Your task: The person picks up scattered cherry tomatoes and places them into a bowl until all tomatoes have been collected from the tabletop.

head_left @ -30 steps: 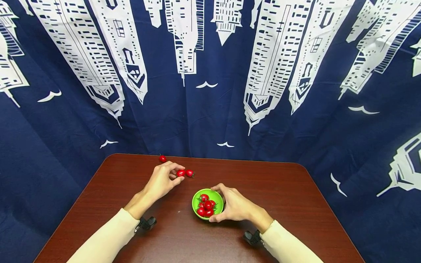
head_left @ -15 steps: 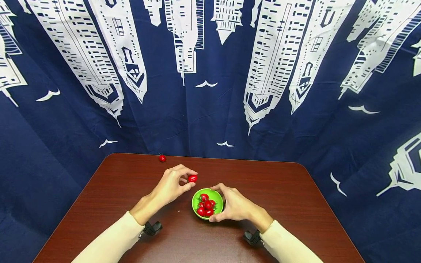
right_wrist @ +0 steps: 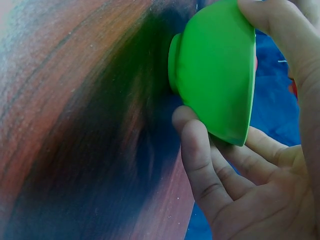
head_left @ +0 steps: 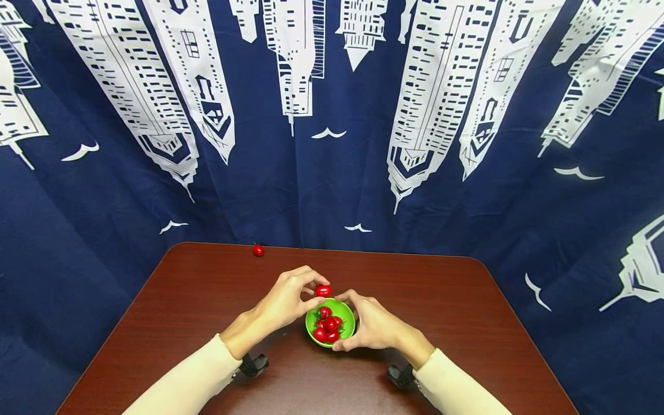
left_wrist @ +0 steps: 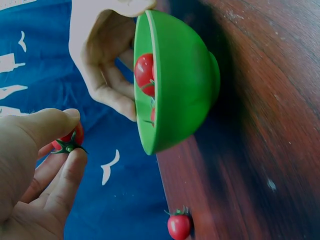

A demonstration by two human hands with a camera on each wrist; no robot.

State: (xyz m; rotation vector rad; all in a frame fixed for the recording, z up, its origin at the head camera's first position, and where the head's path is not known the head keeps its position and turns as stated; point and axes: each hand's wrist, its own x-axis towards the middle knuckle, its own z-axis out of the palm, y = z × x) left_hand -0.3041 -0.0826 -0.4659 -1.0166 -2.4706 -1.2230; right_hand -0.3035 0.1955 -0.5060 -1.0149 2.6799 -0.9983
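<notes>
My left hand (head_left: 287,300) pinches a red cherry tomato (head_left: 324,291) between thumb and fingers, just above the far left rim of a small green bowl (head_left: 342,310). In the left wrist view, the green stem end of the held tomato (left_wrist: 77,135) faces the camera. Several cherry tomatoes (head_left: 330,324) lie inside the bowl. My right hand (head_left: 376,325) grips the bowl from the right, thumb at the near rim and fingers around the far side. The right wrist view shows the bowl's outer wall (right_wrist: 220,65) and its foot beside the table.
One more cherry tomato (head_left: 258,250) lies near the far edge of the brown wooden table (head_left: 441,300). Behind the table hangs a dark blue curtain (head_left: 270,190) with white building shapes. A black wrist camera (head_left: 254,365) sits under the left wrist, another (head_left: 400,376) under the right.
My left hand has moved right and nearer, carrying a cherry tomato to the bowl. Two tomatoes showed at its fingers one second ago; one shows there now. The right hand keeps its grip.
</notes>
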